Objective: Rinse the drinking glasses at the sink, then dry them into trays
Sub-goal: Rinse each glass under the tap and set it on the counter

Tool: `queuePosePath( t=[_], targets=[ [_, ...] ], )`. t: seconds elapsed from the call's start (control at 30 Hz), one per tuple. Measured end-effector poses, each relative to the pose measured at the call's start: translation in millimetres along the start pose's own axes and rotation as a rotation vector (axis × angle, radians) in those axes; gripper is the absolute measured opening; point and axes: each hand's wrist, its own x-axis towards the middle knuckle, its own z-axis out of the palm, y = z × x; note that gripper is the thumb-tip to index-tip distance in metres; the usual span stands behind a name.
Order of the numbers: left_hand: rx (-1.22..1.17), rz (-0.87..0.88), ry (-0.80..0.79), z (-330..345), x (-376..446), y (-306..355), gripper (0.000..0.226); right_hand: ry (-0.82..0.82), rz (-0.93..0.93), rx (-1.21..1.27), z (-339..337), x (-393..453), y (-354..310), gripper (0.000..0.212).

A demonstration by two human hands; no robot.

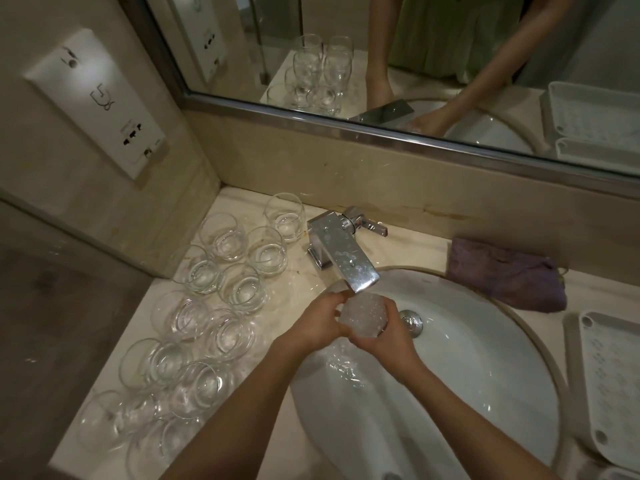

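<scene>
A clear drinking glass [362, 315] sits under the chrome faucet [341, 252] spout, over the white sink [485, 368], with water bubbling in it. My left hand [317, 323] grips its left side. My right hand [384, 336] wraps round its right side and bottom. Several more clear glasses [225, 306] stand on the counter to the left of the sink. A white perforated tray [613, 382] lies on the counter at the right edge.
A folded purple cloth [505, 273] lies on the counter behind the sink, right of the faucet. A mirror [415, 64] runs along the back wall. A white socket panel [97, 98] hangs on the left wall. Water pools in the basin near the drain [410, 320].
</scene>
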Motion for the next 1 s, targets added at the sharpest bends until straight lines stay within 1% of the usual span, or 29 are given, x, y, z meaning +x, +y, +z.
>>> queuePosePath(
  t=[0.07,0.13,0.17,0.27,0.33,0.4,0.53,0.6,0.63,0.7,0.73,0.77,0.87,0.97,1.0],
  targets=[
    [-0.084,-0.011,0.012,-1,-1,-4,0.069,0.052,-0.086,-0.049,9,-1,-3,0.075],
    [-0.131,-0.029,0.052,-2,-2,-8,0.073,0.019,-0.148,-0.128,9,2,-10,0.072],
    [-0.136,-0.031,0.068,-1,-2,-10,0.073,-0.001,-0.151,-0.139,8,5,-12,0.073],
    [-0.101,0.020,0.090,4,-1,-5,0.068,0.001,-0.087,-0.065,4,8,-9,0.075],
    [-0.038,0.069,0.102,7,0,-2,0.059,0.030,-0.043,0.034,6,8,-5,0.070],
    [0.001,0.077,0.109,6,2,-5,0.058,0.038,-0.010,0.118,5,8,-5,0.068],
    [0.021,0.040,0.108,2,4,-18,0.068,-0.107,0.037,0.130,-7,11,-16,0.072],
    [-0.011,0.037,0.096,3,3,-21,0.070,-0.145,0.044,0.062,-12,14,-20,0.071],
    [-0.025,0.034,0.077,4,1,-21,0.071,-0.157,0.026,-0.016,-13,14,-22,0.071],
    [-0.065,0.029,0.050,8,0,-26,0.072,-0.178,-0.050,-0.247,-15,15,-21,0.078],
    [-0.088,0.026,0.059,10,0,-29,0.071,-0.173,-0.083,-0.322,-17,15,-19,0.082],
    [-0.101,0.025,0.075,13,0,-33,0.072,-0.163,-0.100,-0.337,-19,14,-17,0.083],
    [-0.110,0.030,0.066,18,1,-32,0.071,-0.096,-0.089,-0.244,-18,10,-16,0.079],
    [-0.030,0.048,0.075,18,3,-25,0.069,-0.056,0.020,0.008,-14,9,-17,0.076],
    [-0.015,0.054,0.074,17,4,-24,0.070,-0.055,0.065,0.066,-12,8,-18,0.072]
  ],
)
